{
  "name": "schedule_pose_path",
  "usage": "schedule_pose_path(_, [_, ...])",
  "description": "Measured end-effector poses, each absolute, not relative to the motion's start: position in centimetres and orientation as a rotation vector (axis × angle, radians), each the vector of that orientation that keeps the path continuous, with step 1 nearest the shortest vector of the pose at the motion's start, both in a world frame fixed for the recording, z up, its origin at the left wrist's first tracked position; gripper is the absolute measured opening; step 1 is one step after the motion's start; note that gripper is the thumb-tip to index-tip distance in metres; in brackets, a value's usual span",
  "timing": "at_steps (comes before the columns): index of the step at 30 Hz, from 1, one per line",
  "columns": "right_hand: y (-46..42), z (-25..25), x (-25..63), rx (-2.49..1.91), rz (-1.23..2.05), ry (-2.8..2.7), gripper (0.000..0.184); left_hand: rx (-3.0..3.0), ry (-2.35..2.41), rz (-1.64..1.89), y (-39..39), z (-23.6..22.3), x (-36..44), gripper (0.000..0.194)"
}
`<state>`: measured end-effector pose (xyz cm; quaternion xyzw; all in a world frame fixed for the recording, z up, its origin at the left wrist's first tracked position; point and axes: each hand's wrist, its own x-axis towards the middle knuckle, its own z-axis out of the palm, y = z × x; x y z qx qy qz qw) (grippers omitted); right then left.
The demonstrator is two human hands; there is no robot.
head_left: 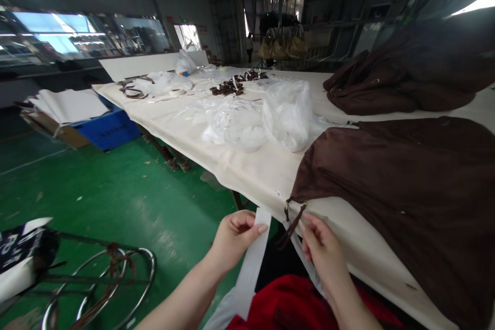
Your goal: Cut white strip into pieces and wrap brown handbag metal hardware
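My left hand (pixel 242 234) pinches a flat white strip (pixel 253 263) between thumb and fingers, and the strip hangs down toward my lap. At the table's front edge my right hand (pixel 320 242) is closed, its fingertips on a thin brown leather strap (pixel 293 227). This strap hangs beside small metal rings at the corner of a dark brown bag (pixel 394 165), which lies flat on the table. A narrow pale band runs down just below my right fingers; whether they grip it too, I cannot make out.
The cream-covered table (pixel 185 126) carries clear plastic bags (pixel 288 113), bundled brown straps (pixel 228 87) and a second brown bag pile (pixel 371 85). A blue crate (pixel 106 126) stands left on the green floor. Metal-ringed stool (pixel 150 263) at lower left.
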<state>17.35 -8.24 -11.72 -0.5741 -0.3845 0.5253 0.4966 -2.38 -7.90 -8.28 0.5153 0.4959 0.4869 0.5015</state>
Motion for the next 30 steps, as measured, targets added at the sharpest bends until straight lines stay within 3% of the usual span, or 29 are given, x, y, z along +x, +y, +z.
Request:
schedule_pose_path(8, [-6.3, -10.9, 17.0, -1.140, 1.646, -0.729, 0.043, 1.858, 1.229, 0.952, -8.0, -6.6, -3.8, 0.028])
schedule_pose_path(13, [-7.5, -10.7, 16.9, -0.965, 1.819, -0.739, 0.027, 1.832, 1.320, 0.838, -8.4, -7.3, -4.9, 0.024])
schedule_pose_path(19, [-8.7, -10.3, 18.0, -1.037, 1.750, -0.782, 0.034, 1.869, 1.314, 0.881, -8.7, -9.3, -5.6, 0.025])
schedule_pose_path(30, [-8.6, -9.6, 18.2, -1.052, 1.484, -0.549, 0.031, 2.053, 1.139, 0.701, -9.6, -8.5, -5.8, 0.024])
